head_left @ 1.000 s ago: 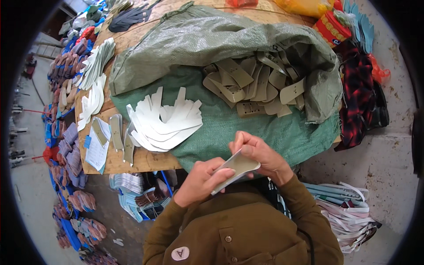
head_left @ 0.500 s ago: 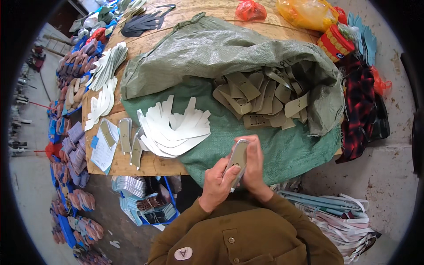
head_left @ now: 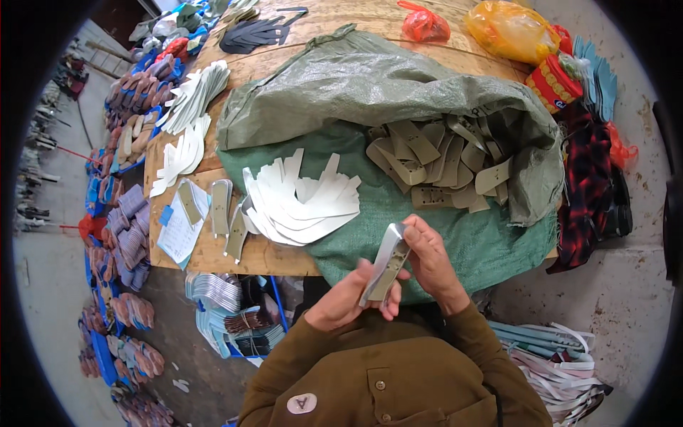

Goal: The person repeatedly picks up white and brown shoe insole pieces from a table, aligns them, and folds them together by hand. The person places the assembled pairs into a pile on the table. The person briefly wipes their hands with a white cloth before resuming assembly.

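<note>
Between my two hands, in front of my chest, is a narrow olive insole piece [head_left: 390,274] with small holes and a pale strip along its edge. It is held at a tilt. My right hand [head_left: 435,265] pinches its upper end between thumb and fingers. At the lower end my left hand [head_left: 345,295] grips it from below, thumb raised off the face and fingertips showing past the far side. A fan of white curved strips [head_left: 299,206] lies ahead to the left. Loose olive insole pieces [head_left: 427,156] are heaped in the mouth of a green woven sack [head_left: 341,85].
Finished-looking edged pieces [head_left: 220,206] and a written sheet [head_left: 183,231] lie at the wooden table's [head_left: 277,265] left front. More white strips [head_left: 196,96] are behind them. A red tub [head_left: 553,84] and yellow bag [head_left: 509,32] stand far right. A blue crate [head_left: 279,302] sits below.
The insole piece has turned so its pale strip side shows more. My right hand has moved right to its upper end, and my left thumb has lifted off its face.
</note>
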The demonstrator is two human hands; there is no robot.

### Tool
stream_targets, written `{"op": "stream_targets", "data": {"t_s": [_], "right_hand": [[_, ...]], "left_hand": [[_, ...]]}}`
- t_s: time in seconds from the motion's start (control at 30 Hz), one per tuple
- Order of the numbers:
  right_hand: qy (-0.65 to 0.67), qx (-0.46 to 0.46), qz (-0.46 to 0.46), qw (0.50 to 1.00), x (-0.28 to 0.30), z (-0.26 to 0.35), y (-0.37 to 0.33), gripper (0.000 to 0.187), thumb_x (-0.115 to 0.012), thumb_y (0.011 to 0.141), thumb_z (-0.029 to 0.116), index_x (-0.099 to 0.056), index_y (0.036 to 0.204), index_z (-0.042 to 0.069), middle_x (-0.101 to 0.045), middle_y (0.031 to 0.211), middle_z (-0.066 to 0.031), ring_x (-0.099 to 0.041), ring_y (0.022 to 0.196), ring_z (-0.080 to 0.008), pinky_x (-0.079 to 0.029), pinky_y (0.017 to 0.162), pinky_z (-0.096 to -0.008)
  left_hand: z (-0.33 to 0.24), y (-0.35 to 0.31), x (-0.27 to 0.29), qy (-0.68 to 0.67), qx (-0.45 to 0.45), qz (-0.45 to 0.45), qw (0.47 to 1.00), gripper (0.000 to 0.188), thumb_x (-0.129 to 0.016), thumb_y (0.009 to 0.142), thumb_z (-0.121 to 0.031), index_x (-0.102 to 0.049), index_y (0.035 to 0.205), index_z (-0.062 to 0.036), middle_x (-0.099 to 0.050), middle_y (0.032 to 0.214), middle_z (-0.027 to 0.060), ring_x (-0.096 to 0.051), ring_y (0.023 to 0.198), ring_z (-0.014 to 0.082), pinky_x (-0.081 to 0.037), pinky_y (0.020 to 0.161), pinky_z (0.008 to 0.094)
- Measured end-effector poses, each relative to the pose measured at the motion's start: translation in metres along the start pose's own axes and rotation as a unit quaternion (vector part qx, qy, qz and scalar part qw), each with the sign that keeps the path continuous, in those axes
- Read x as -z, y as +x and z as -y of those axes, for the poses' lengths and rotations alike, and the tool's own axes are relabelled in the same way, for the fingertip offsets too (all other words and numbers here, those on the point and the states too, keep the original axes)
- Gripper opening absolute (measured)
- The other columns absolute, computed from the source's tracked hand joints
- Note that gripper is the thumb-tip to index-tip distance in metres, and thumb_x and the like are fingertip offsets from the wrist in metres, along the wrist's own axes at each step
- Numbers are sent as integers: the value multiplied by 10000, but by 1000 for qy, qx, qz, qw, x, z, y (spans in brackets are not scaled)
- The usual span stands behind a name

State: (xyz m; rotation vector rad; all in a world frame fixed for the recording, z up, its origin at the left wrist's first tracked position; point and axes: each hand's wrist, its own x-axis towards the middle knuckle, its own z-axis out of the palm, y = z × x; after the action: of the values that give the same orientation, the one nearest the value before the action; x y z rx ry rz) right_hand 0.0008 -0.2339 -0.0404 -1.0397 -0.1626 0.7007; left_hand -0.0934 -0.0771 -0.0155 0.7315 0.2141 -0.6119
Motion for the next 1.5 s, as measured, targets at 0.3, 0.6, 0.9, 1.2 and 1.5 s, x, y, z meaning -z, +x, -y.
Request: {"op": "stream_targets", "data": {"t_s": [0.3,0.6,0.9,1.2,1.5], "right_hand": [[-79,-126,-12,989,-25,9,-12,260,-657,924,221,-505,1053,55,-553,843,-7,-486,653,-56,-413,593,-228],[-256,-55,28,965,-10,19,3,241,-587,978,194,-623,1109,-5,-616,964,-13,-563,787,-81,-454,708,-239],[-10,-83,35,996,-26,8,-11,427,-552,978,147,-469,1376,16,-610,1081,-53,-554,886,-84,-463,756,-253],[-44,-113,122,985,-49,-3,-15,852,-579,939,35,2,1552,143,-450,1371,-177,-586,961,-153,-522,742,-271],[-301,70,87,947,-79,-8,21,694,-802,782,167,-435,1361,61,-589,1159,-130,-627,932,-172,-521,764,-302]], "left_hand": [[5,-12,8,43,39,-33,998,330,-453,1020,-292,-538,1052,26,-584,840,59,-610,657,138,-486,529,232],[-1,-17,7,53,-1,-58,997,565,-422,1027,-467,-501,1238,51,-580,819,50,-585,634,113,-434,461,210],[9,-17,17,-5,-25,-51,998,614,-400,1018,-519,-502,1226,49,-592,815,70,-596,618,137,-449,456,215],[19,-20,30,-67,-37,-78,994,843,-301,922,-728,-517,1250,17,-598,766,102,-595,560,186,-428,407,231],[18,-50,42,4,-90,-133,987,930,-252,807,-856,-523,1154,-37,-575,771,65,-557,554,123,-392,422,200]]}}
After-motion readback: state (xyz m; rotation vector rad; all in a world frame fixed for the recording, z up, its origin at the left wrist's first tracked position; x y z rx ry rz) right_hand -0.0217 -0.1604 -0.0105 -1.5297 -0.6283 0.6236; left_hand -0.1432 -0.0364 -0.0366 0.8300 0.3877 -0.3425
